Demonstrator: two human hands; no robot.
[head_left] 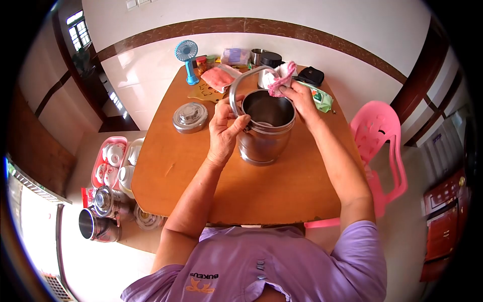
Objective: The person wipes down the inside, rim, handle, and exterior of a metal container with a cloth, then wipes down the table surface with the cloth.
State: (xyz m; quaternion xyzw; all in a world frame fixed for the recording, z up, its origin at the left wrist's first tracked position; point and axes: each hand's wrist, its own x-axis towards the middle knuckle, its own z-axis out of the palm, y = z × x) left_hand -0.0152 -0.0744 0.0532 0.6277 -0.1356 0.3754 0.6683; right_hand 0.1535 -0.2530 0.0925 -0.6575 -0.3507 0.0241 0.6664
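A stainless steel pail (264, 145) stands upright on the wooden table, its mouth open toward me and its inside dark. Its curved carrying handle (234, 92) is raised over the rim. My left hand (225, 126) is closed on the pail's left side, at the rim and the handle's lower end. In the fingers of my right hand (301, 99) is a bunched pink and white cloth (282, 80), held above the far right rim beside the handle. Whether the cloth touches the handle I cannot tell. A round metal lid (190, 117) lies left of the pail.
On the table's (171, 186) far side are a blue fan (187, 58), a pink packet (219, 77), jars, a black pouch (311, 76) and a green wipes pack (322, 99). A pink chair (375, 126) stands right. Bowls (114, 153) and metal pots (98, 225) sit lower left.
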